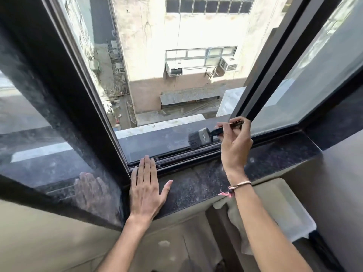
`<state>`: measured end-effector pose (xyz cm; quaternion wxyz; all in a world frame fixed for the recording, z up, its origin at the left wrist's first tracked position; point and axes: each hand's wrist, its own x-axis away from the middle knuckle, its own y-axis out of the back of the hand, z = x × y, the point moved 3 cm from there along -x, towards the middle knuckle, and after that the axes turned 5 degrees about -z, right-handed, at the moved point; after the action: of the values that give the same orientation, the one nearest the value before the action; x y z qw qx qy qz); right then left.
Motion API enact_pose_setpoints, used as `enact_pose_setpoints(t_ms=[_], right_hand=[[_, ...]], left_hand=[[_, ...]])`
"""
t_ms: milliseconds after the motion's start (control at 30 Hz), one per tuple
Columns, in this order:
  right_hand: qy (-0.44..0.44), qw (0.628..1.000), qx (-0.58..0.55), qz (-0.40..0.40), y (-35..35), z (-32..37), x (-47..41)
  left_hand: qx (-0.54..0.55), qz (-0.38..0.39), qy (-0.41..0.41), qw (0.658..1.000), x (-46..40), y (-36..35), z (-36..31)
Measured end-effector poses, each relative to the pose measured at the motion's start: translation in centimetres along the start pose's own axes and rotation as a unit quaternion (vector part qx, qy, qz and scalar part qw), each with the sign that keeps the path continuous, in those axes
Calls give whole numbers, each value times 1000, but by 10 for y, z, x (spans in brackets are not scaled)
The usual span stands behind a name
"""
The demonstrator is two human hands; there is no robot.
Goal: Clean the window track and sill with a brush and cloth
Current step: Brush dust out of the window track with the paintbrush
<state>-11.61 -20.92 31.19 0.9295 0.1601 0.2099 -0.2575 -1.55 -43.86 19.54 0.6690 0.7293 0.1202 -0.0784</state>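
Forearms come in from the bottom edge; grey cloth [238,230] hangs under the right one, below the sill, unused; dark granite sill [196,185] runs across, dusty and speckled; window track [182,157] sits just beyond it, parallel rails in the open gap; left hand [146,190] lies flat on the sill, fingers spread, grasping nothing, fingertips at the track's near rail; right hand [234,143] pinches the handle of the brush [201,137], bristles down on the outer rail; judgement: keep bristles angled into the channel, short strokes one way toward the left end, sweep each rail in turn, then wipe with cloth
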Motion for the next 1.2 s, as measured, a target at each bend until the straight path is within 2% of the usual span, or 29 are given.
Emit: enact_pose_setpoints(t_ms=[33,100,167,200,233,300,367,433,500,567,600,667,700,767,833,900,1033,1100,1200], right_hand=[[-26,999,-18,36,-3,-3,3],[15,995,78,55,-4,-6,7],[46,990,134,-26,6,-8,4],[47,992,102,-59,12,-10,2],[31,997,49,-60,15,-12,0],[-29,999,-3,13,10,-14,3],[4,996,82,42,10,-15,7],[59,986,157,-12,24,-9,4],[50,990,109,-76,50,-6,-4],[-75,987,-45,-137,90,-17,-8],[-160,961,-143,-172,113,-27,-5],[-325,868,-301,-223,161,-51,14],[-394,820,-344,-232,185,-63,27],[-501,741,-388,-223,227,-89,61],[-568,704,-373,-208,262,-113,93],[-592,716,-320,-187,294,-133,116],[-560,789,-217,-130,345,-168,113],[-507,845,-152,-81,358,-186,82],[-366,930,24,-2,360,-215,9]], left_hand=[[0,-3,-2,1000,0,-1,1],[-5,-5,-1,1000,1,-2,2],[-3,-2,-2,1000,2,-2,1],[-3,-4,-1,1000,2,-2,1],[-5,-6,0,1000,1,-2,1],[-2,-6,-1,1000,-1,-2,0],[1,-14,-2,1000,-4,-1,-3],[8,-18,-1,1000,-7,2,-9],[9,-28,-9,1000,-12,7,-22],[16,-34,-31,999,-16,13,-43],[21,-40,-43,998,-18,17,-56],[30,-59,-69,995,-21,22,-90],[40,-70,-84,993,-20,23,-111],[65,-91,-116,987,-14,21,-156],[90,-102,-145,980,-3,13,-201],[105,-98,-172,975,10,1,-240],[88,-75,-191,975,32,-25,-287],[82,-72,-189,976,34,-36,-299],[74,-84,-182,977,22,-46,-316]])
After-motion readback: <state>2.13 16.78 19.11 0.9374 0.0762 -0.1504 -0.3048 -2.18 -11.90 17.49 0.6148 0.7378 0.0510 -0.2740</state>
